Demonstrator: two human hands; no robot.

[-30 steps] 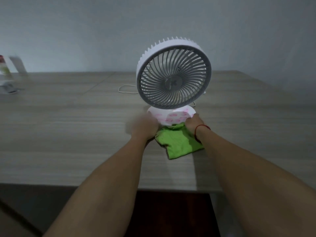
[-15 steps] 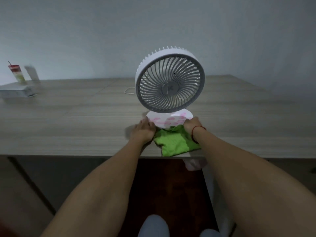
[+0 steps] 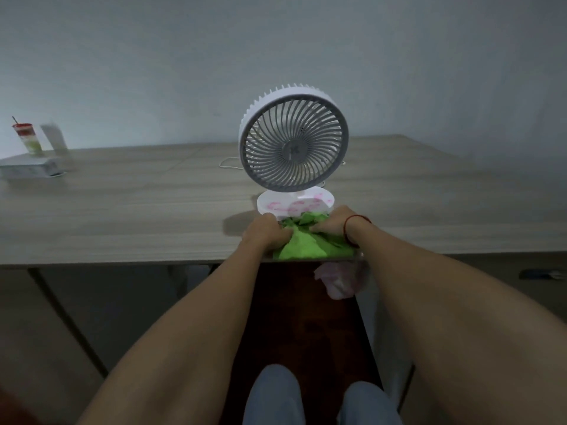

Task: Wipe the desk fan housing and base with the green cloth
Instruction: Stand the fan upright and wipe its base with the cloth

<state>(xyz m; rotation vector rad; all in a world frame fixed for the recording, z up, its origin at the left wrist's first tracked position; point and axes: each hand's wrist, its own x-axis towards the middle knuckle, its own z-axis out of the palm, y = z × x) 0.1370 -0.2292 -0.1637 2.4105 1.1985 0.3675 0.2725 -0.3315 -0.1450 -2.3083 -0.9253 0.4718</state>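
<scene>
A white desk fan (image 3: 294, 141) with a round grey grille stands upright near the table's front edge. Its round white base (image 3: 294, 204) carries pink marks. Just in front of the base lies the green cloth (image 3: 302, 245), bunched up and reaching the table edge. My left hand (image 3: 266, 233) grips the cloth's left side. On the cloth's right side, my right hand (image 3: 334, 223), with a red string around the wrist, has its fingers closed into the fabric. Both hands sit right below the base.
The wooden table (image 3: 122, 207) spreads wide to the left and right. A striped cup (image 3: 27, 139) and a flat white box (image 3: 29, 170) sit at the far left. A thin white cable (image 3: 228, 163) lies behind the fan. A pale bag (image 3: 340, 280) hangs below the table edge.
Both hands have closed on the cloth and gathered it into a bunch; before, it lay flatter in front of the base. The view has tilted down, showing my knees.
</scene>
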